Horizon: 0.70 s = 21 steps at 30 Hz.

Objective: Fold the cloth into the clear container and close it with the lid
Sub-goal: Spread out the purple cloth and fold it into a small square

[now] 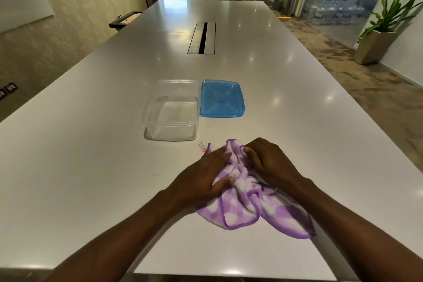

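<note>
— Cloth [240,199] first, then; where does it sit under you?

— Right at the near edge of the table [91,144], bunched up, purple-and-white; my left hand [206,174] presses flat on its left side with fingers spread, not pinching; my right hand [267,162] curls over the far right part, fingertips [247,150] tucked into a fold; two loose corners trail back toward me.

— And the way it has to travel?

— Forward and a little left; the clear container [171,112] stands open beyond my left hand, apart from the cloth, so I judge that hand the nearer one; the cloth's long run lies roughly toward me and away, so it must shorten before it fits.

— The lid [222,98]?

— Blue, flat on the table, just beside the container's right wall, ahead of my right hand; untouched so far.
</note>
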Available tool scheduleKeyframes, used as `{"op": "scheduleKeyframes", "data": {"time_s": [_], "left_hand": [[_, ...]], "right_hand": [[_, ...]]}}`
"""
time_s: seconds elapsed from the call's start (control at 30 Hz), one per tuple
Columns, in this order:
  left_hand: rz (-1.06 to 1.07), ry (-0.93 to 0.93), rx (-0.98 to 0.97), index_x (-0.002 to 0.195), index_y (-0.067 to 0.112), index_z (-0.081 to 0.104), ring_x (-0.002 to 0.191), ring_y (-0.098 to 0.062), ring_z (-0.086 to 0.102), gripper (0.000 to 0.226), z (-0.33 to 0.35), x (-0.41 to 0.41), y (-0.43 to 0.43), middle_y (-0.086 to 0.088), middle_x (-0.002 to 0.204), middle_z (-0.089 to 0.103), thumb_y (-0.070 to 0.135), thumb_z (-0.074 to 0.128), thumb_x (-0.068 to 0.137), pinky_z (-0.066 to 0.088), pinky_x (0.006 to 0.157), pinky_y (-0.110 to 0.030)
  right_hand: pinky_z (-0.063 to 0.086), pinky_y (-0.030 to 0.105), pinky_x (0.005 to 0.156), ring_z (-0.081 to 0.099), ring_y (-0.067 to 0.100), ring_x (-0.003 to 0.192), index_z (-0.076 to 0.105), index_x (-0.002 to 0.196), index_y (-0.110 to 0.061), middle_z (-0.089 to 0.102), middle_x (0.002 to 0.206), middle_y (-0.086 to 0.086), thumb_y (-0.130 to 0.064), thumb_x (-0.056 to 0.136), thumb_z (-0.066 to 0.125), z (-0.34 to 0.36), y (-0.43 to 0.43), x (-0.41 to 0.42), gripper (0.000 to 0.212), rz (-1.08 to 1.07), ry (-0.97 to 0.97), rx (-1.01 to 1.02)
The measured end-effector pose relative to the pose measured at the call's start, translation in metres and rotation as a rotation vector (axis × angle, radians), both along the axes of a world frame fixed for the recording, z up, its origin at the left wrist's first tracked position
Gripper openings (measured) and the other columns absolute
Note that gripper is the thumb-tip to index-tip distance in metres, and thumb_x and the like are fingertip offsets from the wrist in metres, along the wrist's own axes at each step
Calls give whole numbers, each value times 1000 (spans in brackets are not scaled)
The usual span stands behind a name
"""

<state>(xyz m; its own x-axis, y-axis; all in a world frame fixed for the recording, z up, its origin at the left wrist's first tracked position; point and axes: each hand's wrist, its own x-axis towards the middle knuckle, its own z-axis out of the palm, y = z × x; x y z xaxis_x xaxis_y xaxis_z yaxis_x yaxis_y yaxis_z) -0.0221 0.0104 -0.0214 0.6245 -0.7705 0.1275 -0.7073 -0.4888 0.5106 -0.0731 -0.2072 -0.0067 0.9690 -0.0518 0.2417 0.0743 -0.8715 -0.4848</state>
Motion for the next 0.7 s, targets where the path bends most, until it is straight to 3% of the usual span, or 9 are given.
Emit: {"op": "scheduleKeyframes", "data": {"time_s": [0.17, 0.27, 0.43, 0.53, 0.7], "left_hand": [[7, -14, -1, 145, 37, 21, 142, -6, 22, 68, 0, -2, 1, 13, 158, 16, 68, 34, 86, 27, 111, -25], [13, -20, -29, 145, 33, 25, 143, -6, 21, 62, 1, -1, 3, 11, 158, 18, 60, 34, 90, 28, 114, -28], [50, -27, -47, 146, 24, 27, 144, -10, 20, 55, 5, 9, -2, 5, 158, 20, 45, 32, 96, 17, 112, -19], [70, -71, 7, 147, 17, 24, 146, -16, 17, 64, 8, 16, -13, -3, 159, 19, 43, 31, 89, 15, 116, -25], [87, -58, 177, 150, 16, 7, 147, -18, 8, 68, 9, 32, -30, -6, 160, 14, 24, 43, 93, 12, 117, -30]], "right_hand": [[42, 28, 72, 55, 14, 81, 66, 100, -15, 64, 94, 2, -34, 100, 39, 0, -3, -2, 33, -3, -8, 26], [41, 29, 71, 56, 15, 81, 66, 97, -15, 64, 91, 1, -34, 100, 39, 2, -5, -4, 33, 1, -27, 28], [42, 30, 74, 59, 20, 84, 67, 95, -11, 67, 90, 4, -23, 99, 44, 3, -14, 0, 27, -27, -68, 49], [41, 27, 79, 62, 26, 91, 67, 103, -7, 69, 101, 11, -9, 95, 49, 7, -20, 10, 20, -84, -80, 54], [38, 23, 91, 59, 28, 110, 56, 130, -9, 57, 133, 11, -3, 85, 56, 19, -32, 26, 46, 36, 176, -47]]}}
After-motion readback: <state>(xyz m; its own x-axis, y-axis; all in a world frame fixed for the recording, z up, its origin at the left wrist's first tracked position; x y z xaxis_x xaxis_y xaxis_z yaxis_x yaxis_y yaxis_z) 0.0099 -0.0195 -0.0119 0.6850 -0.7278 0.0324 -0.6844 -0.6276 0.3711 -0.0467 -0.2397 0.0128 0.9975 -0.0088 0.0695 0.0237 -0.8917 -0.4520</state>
